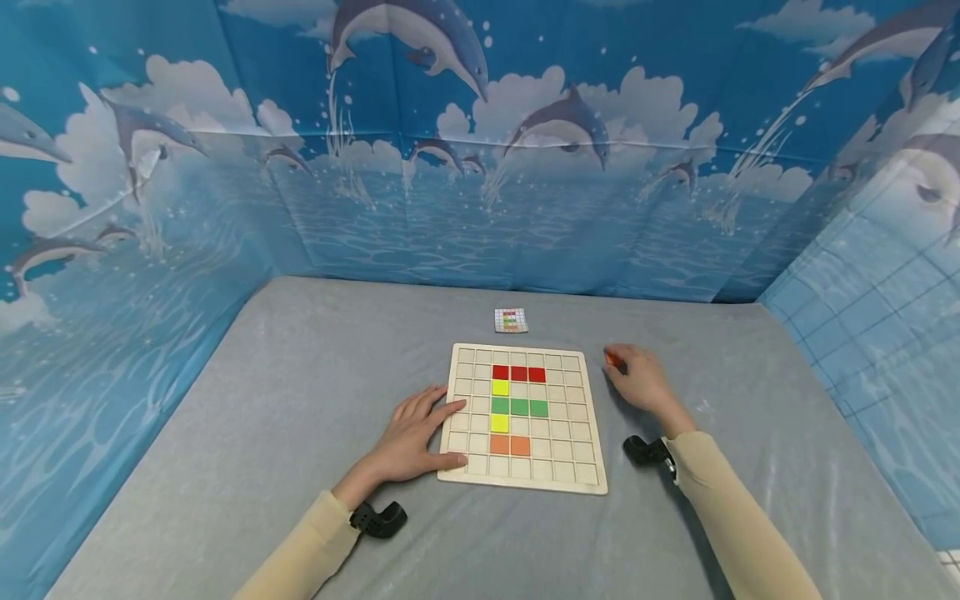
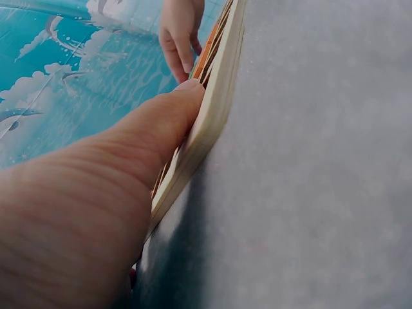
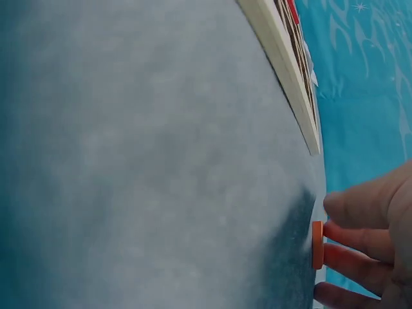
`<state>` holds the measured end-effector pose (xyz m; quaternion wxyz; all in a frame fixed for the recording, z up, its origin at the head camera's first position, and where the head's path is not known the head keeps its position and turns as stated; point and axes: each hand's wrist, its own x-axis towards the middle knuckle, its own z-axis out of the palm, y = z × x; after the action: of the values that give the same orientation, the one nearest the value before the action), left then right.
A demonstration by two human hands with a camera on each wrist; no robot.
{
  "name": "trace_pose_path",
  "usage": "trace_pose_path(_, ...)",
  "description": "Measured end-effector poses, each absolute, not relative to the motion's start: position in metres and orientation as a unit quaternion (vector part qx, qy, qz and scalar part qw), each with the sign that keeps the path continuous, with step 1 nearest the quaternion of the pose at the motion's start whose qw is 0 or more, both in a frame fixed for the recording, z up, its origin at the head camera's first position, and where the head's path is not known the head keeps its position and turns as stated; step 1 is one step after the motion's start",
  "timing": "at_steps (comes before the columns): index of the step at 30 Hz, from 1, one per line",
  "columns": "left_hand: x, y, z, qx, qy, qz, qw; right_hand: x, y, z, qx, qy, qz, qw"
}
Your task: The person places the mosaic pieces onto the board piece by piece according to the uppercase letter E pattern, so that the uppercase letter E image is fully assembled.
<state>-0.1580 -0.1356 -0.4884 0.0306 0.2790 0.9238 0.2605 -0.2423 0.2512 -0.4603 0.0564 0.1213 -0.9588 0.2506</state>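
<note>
Left hand [image 1: 411,440] flat, fingers straight on wooden board [image 1: 570,475] edge; right hand [image 1: 639,379] pinching orange tile [image 3: 317,244]

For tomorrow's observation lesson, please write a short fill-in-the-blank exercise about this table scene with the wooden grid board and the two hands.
1. The top row of coloured tiles on the wooden board is ____.
2. The left hand rests on the board's ____ edge.
3. The right hand touches a small tile coloured ____.
4. Beyond the board on the grey cloth lies a small pattern ____.

Missing words: red; left; orange; card
</note>
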Motion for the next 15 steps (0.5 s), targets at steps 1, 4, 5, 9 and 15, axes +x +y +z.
trace_pose_path(1,-0.158,-0.136,-0.488,0.279,0.924,0.261,0.031,-0.242,0.251,-0.461,0.119,-0.960,0.245,0.058)
trace_pose_path(4,-0.158,-0.135,-0.488,0.280,0.924,0.260,0.030,-0.239,0.251,-0.463,0.109,-0.962,0.242,0.065)
trace_pose_path(5,-0.158,-0.135,-0.488,0.280,0.924,0.259,0.030,-0.238,0.252,-0.463,0.104,-0.962,0.245,0.066)
trace_pose_path(9,-0.157,-0.136,-0.489,0.281,0.923,0.261,0.029,-0.235,0.254,-0.462,0.095,-0.959,0.258,0.068)
trace_pose_path(15,-0.157,-0.136,-0.489,0.282,0.922,0.265,0.027,-0.231,0.256,-0.462,0.092,-0.958,0.264,0.065)
